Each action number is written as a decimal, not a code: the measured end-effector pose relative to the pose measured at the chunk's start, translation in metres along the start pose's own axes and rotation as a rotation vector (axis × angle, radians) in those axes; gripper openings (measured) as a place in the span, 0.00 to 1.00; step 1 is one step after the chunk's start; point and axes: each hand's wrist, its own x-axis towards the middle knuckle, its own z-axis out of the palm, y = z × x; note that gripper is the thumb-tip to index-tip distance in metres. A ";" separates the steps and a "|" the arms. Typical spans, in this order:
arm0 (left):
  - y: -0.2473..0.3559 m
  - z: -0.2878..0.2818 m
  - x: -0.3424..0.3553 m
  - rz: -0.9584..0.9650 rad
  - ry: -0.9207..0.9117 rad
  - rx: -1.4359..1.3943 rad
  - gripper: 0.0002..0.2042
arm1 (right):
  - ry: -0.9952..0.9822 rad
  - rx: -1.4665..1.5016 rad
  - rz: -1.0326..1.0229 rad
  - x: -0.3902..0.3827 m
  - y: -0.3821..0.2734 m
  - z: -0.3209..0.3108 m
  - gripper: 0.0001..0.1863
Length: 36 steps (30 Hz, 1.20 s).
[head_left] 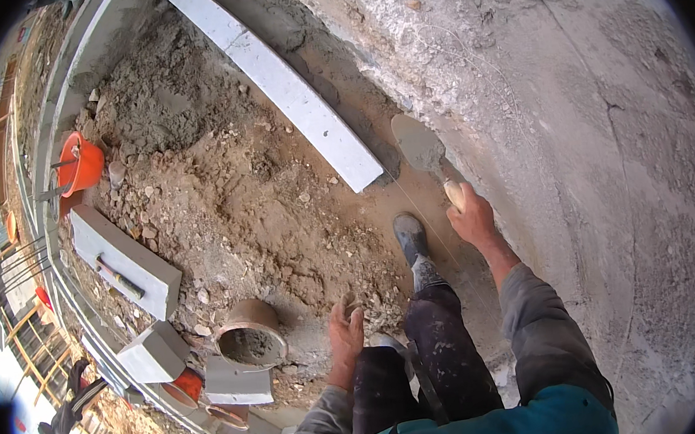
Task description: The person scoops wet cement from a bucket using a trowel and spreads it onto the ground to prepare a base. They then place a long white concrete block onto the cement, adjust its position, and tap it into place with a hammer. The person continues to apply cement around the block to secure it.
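Observation:
My right hand (473, 217) is wrapped round the wooden handle of a trowel (418, 141). Its broad blade, coated with grey mortar, points away from me, just right of the near end of a long pale kerb stone (294, 96). My left hand (346, 332) hangs over the dirt by my left knee, fingers loosely bent and apart, with nothing visible in it. Left of that hand stands a mortar-crusted bucket (250, 335) with some grey mix inside. A thin string (427, 218) runs from the kerb stone's end past my boot (410, 238).
A heap of wet mortar (161, 109) lies beyond the rubble. An orange bucket (81, 163) stands at the far left. Loose kerb blocks (156, 353) lie nearer, one bearing a hammer (119, 277). Rough concrete (576, 153) spreads along my right. Another person (72, 402) is beyond the left edge.

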 end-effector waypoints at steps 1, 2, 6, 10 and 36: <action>0.022 0.010 0.006 -0.002 -0.011 -0.082 0.22 | 0.005 0.054 -0.009 0.011 -0.006 -0.001 0.24; 0.034 0.018 0.008 -0.020 -0.022 -0.111 0.22 | -0.072 0.040 0.036 0.019 -0.009 0.004 0.24; 0.103 0.033 0.044 -0.021 -0.090 -0.289 0.23 | -0.135 0.102 0.052 0.062 -0.006 0.025 0.25; 0.116 0.028 0.086 -0.013 -0.071 -0.261 0.21 | -0.211 0.145 0.015 0.094 -0.009 0.045 0.27; 0.120 -0.014 0.304 -0.396 -0.216 -0.600 0.23 | -0.265 -0.421 -0.444 0.545 -0.204 0.194 0.21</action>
